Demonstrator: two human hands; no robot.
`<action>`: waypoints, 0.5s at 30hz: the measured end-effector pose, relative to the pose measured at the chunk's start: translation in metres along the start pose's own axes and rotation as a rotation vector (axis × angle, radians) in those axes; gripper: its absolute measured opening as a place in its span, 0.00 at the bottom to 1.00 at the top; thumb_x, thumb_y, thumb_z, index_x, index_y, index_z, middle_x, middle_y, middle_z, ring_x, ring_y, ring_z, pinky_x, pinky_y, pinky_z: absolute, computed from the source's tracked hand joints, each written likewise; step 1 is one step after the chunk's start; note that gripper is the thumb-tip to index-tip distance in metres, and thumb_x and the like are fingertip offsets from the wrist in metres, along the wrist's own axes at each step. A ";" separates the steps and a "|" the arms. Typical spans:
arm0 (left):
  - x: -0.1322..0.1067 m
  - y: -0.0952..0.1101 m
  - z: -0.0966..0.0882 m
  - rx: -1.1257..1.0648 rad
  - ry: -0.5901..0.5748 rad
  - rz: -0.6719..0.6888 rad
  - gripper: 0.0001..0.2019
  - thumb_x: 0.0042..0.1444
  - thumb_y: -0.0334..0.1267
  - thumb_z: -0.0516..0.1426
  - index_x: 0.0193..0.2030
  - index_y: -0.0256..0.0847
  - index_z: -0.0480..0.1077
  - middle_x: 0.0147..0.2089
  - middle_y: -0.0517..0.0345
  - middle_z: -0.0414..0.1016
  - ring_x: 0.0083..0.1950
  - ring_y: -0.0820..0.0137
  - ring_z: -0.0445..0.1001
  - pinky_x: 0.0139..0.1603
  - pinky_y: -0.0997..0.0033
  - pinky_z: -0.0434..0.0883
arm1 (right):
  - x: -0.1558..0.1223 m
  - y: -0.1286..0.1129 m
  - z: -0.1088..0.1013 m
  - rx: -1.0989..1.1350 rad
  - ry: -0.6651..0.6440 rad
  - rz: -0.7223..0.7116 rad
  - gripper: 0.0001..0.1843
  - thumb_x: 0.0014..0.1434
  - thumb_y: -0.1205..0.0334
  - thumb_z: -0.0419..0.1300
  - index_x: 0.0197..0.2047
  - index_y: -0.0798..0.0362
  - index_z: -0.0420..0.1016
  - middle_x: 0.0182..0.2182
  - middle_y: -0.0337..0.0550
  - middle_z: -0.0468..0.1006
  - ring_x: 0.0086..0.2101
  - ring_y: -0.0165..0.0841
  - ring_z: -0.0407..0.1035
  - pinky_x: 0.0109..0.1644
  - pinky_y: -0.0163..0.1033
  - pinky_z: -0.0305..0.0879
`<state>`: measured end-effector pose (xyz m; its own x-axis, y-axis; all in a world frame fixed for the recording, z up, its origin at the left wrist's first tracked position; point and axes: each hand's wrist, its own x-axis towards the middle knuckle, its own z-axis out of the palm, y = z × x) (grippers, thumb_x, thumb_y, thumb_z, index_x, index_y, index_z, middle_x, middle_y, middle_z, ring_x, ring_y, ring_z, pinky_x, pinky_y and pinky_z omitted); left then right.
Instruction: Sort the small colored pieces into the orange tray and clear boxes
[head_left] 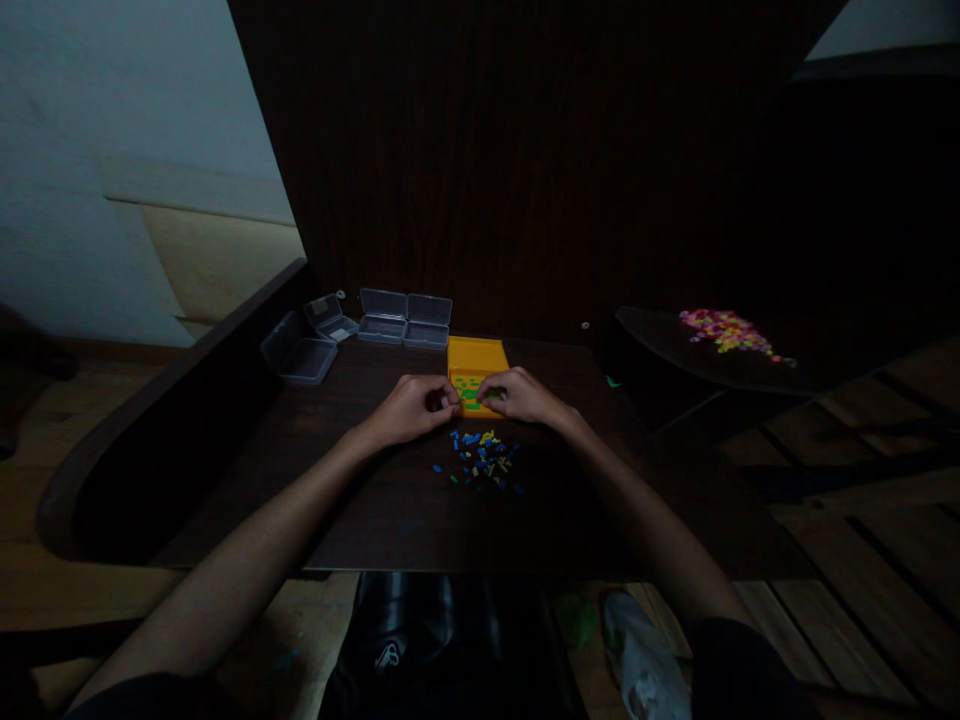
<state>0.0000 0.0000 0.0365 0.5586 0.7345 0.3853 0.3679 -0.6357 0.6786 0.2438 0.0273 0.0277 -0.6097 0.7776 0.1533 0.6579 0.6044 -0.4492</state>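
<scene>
A yellow box [478, 352] with its lid folded back stands open on the dark table, and small green pieces [469, 392] lie in its front half. My left hand [417, 407] is at the box's left side, thumb and fingertips pinched together. At the right side my right hand [520, 395] reaches over the box, its fingers also pinched among the green pieces. Whatever either pinch holds is too small or hidden to make out. Just in front of the box lies a loose pile of small blue and yellow pieces [486, 460], with a green one at its left edge.
Clear plastic cases with raised lids stand along the back left: a double one [405, 330], a small one [331, 318] and a larger one [309, 360]. Pink and yellow small pieces [726, 332] are heaped on a dark surface at right. A raised side panel [180, 400] borders the table's left.
</scene>
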 end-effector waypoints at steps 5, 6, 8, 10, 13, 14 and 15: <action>0.000 -0.002 0.002 -0.021 0.050 -0.005 0.04 0.55 0.33 0.59 0.36 0.35 0.73 0.33 0.56 0.78 0.32 0.73 0.75 0.34 0.76 0.70 | -0.003 -0.005 -0.006 0.015 0.029 0.038 0.11 0.56 0.69 0.59 0.39 0.58 0.83 0.29 0.43 0.81 0.26 0.28 0.68 0.33 0.32 0.59; 0.000 -0.002 0.002 -0.021 0.066 0.001 0.04 0.55 0.33 0.59 0.36 0.35 0.73 0.33 0.56 0.78 0.32 0.73 0.75 0.34 0.76 0.70 | -0.003 -0.006 -0.008 0.027 0.046 0.048 0.11 0.56 0.68 0.60 0.39 0.58 0.83 0.28 0.43 0.80 0.25 0.27 0.66 0.32 0.32 0.57; 0.000 -0.002 0.003 -0.014 0.102 0.021 0.04 0.55 0.34 0.60 0.36 0.35 0.73 0.33 0.56 0.79 0.32 0.73 0.76 0.35 0.76 0.71 | -0.004 -0.010 -0.012 0.060 0.097 0.066 0.11 0.56 0.65 0.60 0.39 0.58 0.83 0.26 0.41 0.79 0.23 0.26 0.62 0.29 0.33 0.55; -0.001 -0.002 0.003 0.002 0.141 0.053 0.04 0.56 0.34 0.60 0.36 0.35 0.73 0.34 0.56 0.79 0.33 0.73 0.76 0.36 0.76 0.72 | -0.006 -0.013 -0.015 0.107 0.152 0.080 0.13 0.57 0.61 0.60 0.39 0.59 0.83 0.24 0.41 0.77 0.21 0.25 0.57 0.27 0.33 0.52; -0.002 0.000 0.006 0.030 0.194 0.140 0.04 0.58 0.34 0.59 0.36 0.35 0.74 0.35 0.55 0.80 0.36 0.72 0.78 0.41 0.74 0.73 | -0.010 -0.020 -0.016 0.214 0.192 0.100 0.16 0.57 0.55 0.61 0.40 0.59 0.83 0.25 0.42 0.76 0.21 0.25 0.55 0.25 0.33 0.49; -0.003 0.000 0.007 0.036 0.209 0.178 0.03 0.58 0.33 0.59 0.36 0.36 0.74 0.36 0.54 0.80 0.37 0.72 0.79 0.42 0.74 0.74 | -0.011 -0.022 -0.016 0.256 0.191 0.105 0.18 0.57 0.53 0.61 0.41 0.59 0.83 0.26 0.42 0.77 0.21 0.25 0.55 0.25 0.33 0.49; -0.004 0.000 0.008 0.038 0.224 0.221 0.03 0.59 0.33 0.59 0.36 0.36 0.73 0.37 0.54 0.80 0.38 0.71 0.79 0.44 0.73 0.74 | -0.013 -0.025 -0.015 0.295 0.186 0.108 0.19 0.57 0.52 0.62 0.41 0.59 0.83 0.27 0.43 0.77 0.21 0.25 0.56 0.25 0.32 0.49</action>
<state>0.0040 -0.0045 0.0302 0.4523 0.6087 0.6518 0.2854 -0.7912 0.5409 0.2416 0.0050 0.0501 -0.4353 0.8688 0.2360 0.5419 0.4621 -0.7020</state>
